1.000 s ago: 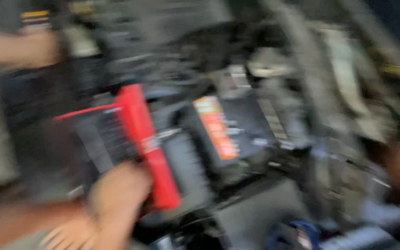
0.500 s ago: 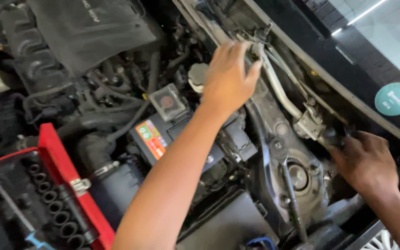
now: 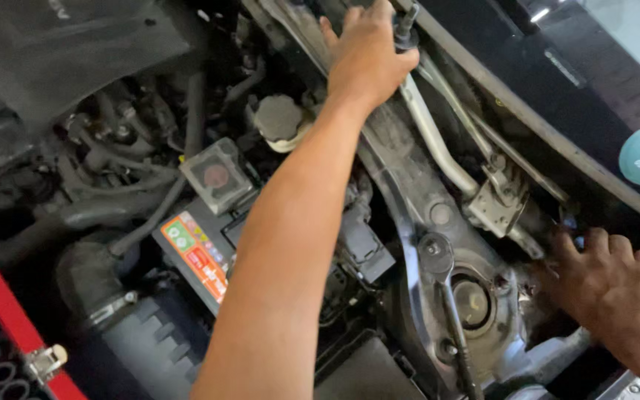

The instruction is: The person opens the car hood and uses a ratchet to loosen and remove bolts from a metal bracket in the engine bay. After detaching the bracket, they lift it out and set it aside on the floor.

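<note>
- The left hand [image 3: 368, 59] reaches far forward over the engine bay and its grip is closed around the upper end of a pale metal linkage rod [image 3: 431, 133], close under the windshield edge at the top of the view.
- The rod's long axis runs diagonally: from the left hand it slopes down and to the right, bends, and ends at a grey metal bracket [image 3: 494, 204].
- So the rod lies below and to the right of the left grip, pointing toward the bracket and on toward the right hand [image 3: 609, 285].
- The right hand rests low at the right side, fingers spread and pressed into a dark gap just beside the bracket's lower end; whether it holds anything I cannot tell, since the fingertips are hidden in shadow.
- The left hand is on the rod's far end; the right hand is nearer the bracket end, and the two are well apart along the same diagonal.
- Between the arms sits the round strut mount [image 3: 472, 300], with a dark thin bar crossing it.
- Under the left forearm lies the car battery [image 3: 198, 255] with its orange label, and beyond it a round reservoir cap [image 3: 279, 118].
- A red tool case [image 3: 9, 326] sits at the lower left, well away from both hands.
</note>
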